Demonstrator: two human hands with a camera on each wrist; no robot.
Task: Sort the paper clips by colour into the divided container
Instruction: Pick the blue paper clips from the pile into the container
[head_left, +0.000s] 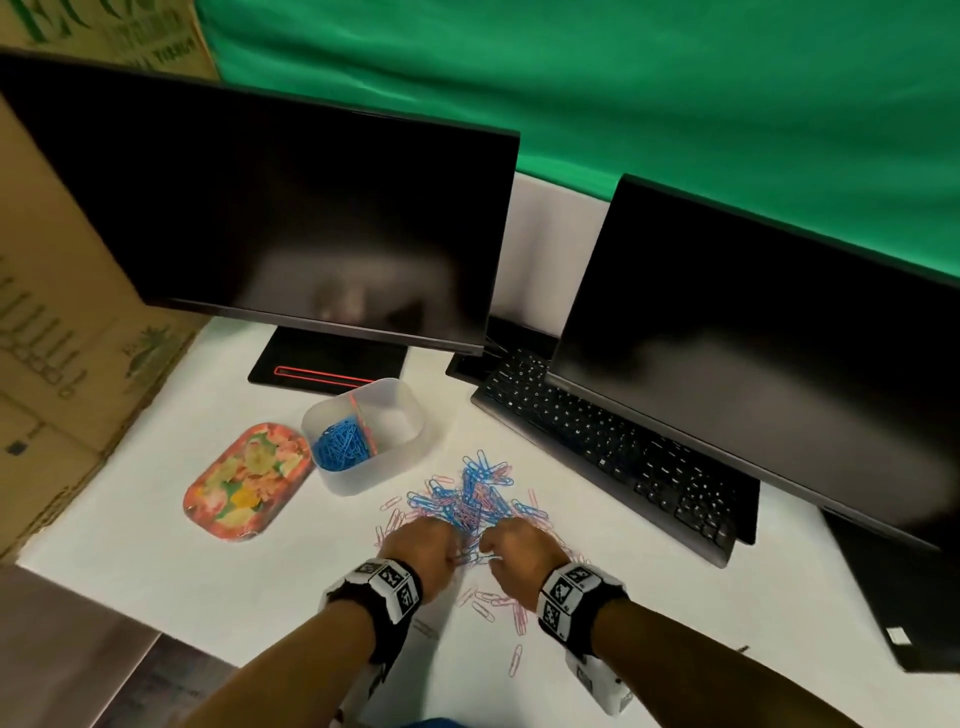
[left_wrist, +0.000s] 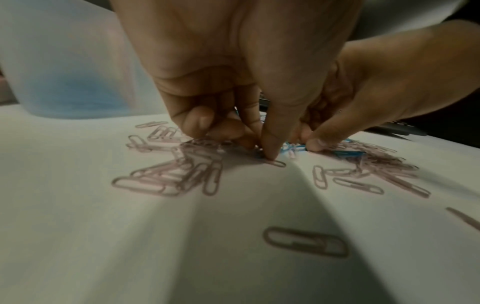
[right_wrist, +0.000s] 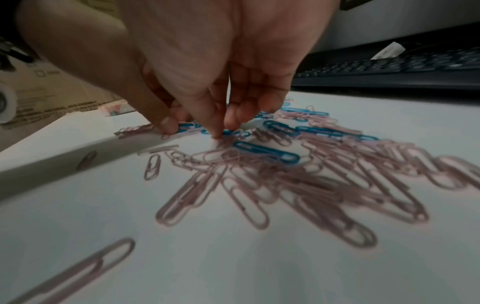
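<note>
- two dark monitors (head_left: 270, 208) and black keyboard (head_left: 597, 441) at back of white table (head_left: 156, 545), cardboard boxes (head_left: 62, 312) on left
- floral tray (head_left: 244, 480) just beside divided container (head_left: 363, 434); container's left compartment holds blue clips (head_left: 340, 447), right compartment looks bare
- mixed pile of blue and pink paper clips (head_left: 478, 499) on table, between container and the hands, pinks scattered nearer the person
- left hand (head_left: 421, 545) down in pile, fingers curled, thumb and fingertips (left_wrist: 270, 148) pinching at a blue clip
- right hand (head_left: 519, 545) same: fingertips (right_wrist: 218, 129) pinching at a blue clip (right_wrist: 233, 132); whether either clip is lifted yet, cannot tell
- step: picking blues out of the pile. Do it well: nip one blue by its end, lift straight up, shake off hooked pinks, drop only in left compartment
- writing: "ECO-FRIENDLY" readable on box in right wrist view; other box print too blurred; square coded markers on wrist bands (head_left: 389, 582)
</note>
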